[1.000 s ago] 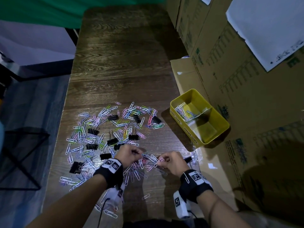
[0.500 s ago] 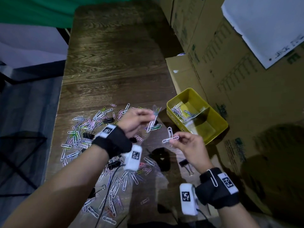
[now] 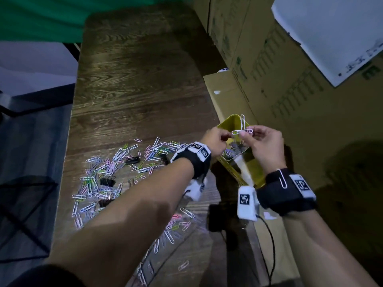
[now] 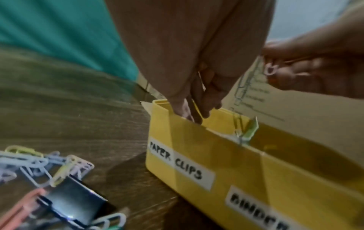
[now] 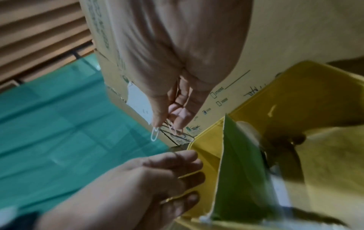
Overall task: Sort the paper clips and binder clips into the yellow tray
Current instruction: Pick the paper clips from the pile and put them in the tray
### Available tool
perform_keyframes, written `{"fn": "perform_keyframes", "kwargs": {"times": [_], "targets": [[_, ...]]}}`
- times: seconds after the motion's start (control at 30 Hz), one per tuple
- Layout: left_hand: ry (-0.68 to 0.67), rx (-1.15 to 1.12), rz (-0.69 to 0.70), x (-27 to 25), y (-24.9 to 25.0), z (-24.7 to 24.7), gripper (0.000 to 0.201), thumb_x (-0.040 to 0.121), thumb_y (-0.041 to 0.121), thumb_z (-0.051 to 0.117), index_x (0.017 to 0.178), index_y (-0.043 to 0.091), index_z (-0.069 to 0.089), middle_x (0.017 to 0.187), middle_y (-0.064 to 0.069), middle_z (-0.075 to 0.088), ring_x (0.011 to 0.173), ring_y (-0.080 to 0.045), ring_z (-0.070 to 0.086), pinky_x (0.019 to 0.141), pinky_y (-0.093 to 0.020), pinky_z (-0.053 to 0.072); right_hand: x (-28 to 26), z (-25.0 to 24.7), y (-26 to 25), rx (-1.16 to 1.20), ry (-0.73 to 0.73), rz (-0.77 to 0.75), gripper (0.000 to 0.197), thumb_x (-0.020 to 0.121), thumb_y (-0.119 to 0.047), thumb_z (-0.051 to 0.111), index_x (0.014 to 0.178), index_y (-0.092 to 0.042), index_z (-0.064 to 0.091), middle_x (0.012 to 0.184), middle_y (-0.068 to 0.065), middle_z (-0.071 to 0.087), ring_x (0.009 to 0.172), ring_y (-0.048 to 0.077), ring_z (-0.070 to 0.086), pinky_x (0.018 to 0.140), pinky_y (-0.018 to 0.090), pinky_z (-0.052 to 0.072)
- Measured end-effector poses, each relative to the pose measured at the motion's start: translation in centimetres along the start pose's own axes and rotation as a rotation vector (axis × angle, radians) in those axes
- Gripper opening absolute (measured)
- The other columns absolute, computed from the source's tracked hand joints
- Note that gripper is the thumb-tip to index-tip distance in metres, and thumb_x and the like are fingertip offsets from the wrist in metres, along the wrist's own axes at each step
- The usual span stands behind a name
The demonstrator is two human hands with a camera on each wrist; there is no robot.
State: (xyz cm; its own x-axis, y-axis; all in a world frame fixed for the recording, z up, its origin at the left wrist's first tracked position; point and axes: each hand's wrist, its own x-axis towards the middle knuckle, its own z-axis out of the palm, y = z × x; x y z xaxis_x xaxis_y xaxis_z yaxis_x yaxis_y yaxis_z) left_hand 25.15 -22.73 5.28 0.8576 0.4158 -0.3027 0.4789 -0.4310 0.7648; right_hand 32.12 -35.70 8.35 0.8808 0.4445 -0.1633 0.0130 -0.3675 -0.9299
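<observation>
Hands: two, both raised over the yellow tray.
Right hand [image 3: 264, 145]: fingertips pinch two white paper clips [image 3: 242, 129] crossed over each other, one upright and one level, held above the tray's far compartment.
Left hand [image 3: 215, 140]: fingers bunched together just beside the crossed clips; in the left wrist view they point down over the tray's far end; whether they hold anything cannot be told.
Yellow tray [image 4: 197, 149]: one, at the table's right edge against the cardboard boxes, split by one divider [image 5: 239, 163] into two compartments.
Tray labels: two white strips on the near wall, handwritten in black; one reads "PAPER CLIPS" [image 4: 177, 165], the other begins "BINDER" [image 4: 258, 207] and runs out of view.
Clips in tray: a small pile of paper clips [image 3: 233, 152] in the far compartment; too tangled to count.
Loose paper clips [image 3: 107, 175]: dozens scattered on the table left of the tray, white, pink, blue, green and yellow; too many to count.
Binder clips [image 3: 107, 181]: black, at least four visible among the loose clips; one lies close up in the left wrist view.
Wristbands: two, black, each with white square-code tags; one white paper clip [image 3: 282, 179] is hooked on the right one.
Table [image 3: 134, 79]: one, dark wood grain.
Cardboard boxes [image 3: 269, 65]: several stacked at right, printed in green; a checkbox line reads "OTHERS" in the right wrist view.
White sheet [image 3: 331, 27]: one on the boxes, its writing unreadable.
</observation>
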Motion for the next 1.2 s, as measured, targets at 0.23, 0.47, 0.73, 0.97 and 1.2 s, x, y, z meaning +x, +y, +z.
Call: {"fn": "perform_keyframes", "kwargs": {"times": [0.23,0.47,0.73,0.97,1.2], "targets": [[-0.28,0.426,0.295,-4.6,-1.9,0.2,0.026,0.086,0.006,0.046,0.105,0.008,0.063,0.104,-0.014,0.068,0.097,-0.029,0.061,0.086,-0.035,0.049,2.7,2.6,1.4,-0.565,-0.146,-0.098,0.022,0.079,-0.02,0.076,0.097,-0.008,0.071,0.083,0.009,0.069,0.078,0.019,0.062,0.078,0.022,0.048],[-0.129,0.344,0.445,-9.8,-4.9,-0.7,0.039,0.084,0.0,0.049,0.119,0.011,0.06,0.123,-0.008,0.06,0.115,-0.02,0.052,0.103,-0.025,0.034,0.1,5.5,2.9,-0.881,-0.394,-0.171,0.023,0.083,-0.016,0.066,0.106,-0.013,0.069,0.107,0.017,0.068,0.101,0.032,0.062,0.088,0.036,0.052],[-0.294,0.361,0.063,-21.3,-11.1,-4.8,0.018,0.089,0.015,0.053,0.096,0.017,0.069,0.093,0.003,0.068,0.078,-0.007,0.061,0.071,-0.019,0.047,-6.9,6.2,2.3,-0.675,-0.52,-0.557,0.017,0.09,-0.025,0.06,0.105,-0.02,0.068,0.101,0.0,0.064,0.088,0.015,0.058,0.08,0.028,0.047],[-0.965,0.505,-0.384,-30.3,-15.5,-1.5,0.019,0.084,0.013,0.057,0.099,0.003,0.063,0.097,-0.016,0.067,0.066,-0.008,0.057,0.067,-0.018,0.047,-14.1,9.0,6.0,-0.731,-1.247,-0.4,0.016,0.089,-0.024,0.063,0.098,-0.015,0.071,0.096,0.001,0.072,0.083,0.009,0.063,0.075,0.021,0.046],[-0.979,0.516,-0.388,-30.5,-16.8,1.8,0.017,0.081,0.012,0.051,0.079,0.003,0.066,0.077,-0.009,0.068,0.055,-0.007,0.057,0.062,-0.012,0.052,-20.0,10.5,10.5,-0.822,-1.616,-0.141,0.021,0.085,-0.029,0.067,0.099,-0.015,0.073,0.099,0.004,0.074,0.08,0.01,0.062,0.083,0.028,0.05]]}}
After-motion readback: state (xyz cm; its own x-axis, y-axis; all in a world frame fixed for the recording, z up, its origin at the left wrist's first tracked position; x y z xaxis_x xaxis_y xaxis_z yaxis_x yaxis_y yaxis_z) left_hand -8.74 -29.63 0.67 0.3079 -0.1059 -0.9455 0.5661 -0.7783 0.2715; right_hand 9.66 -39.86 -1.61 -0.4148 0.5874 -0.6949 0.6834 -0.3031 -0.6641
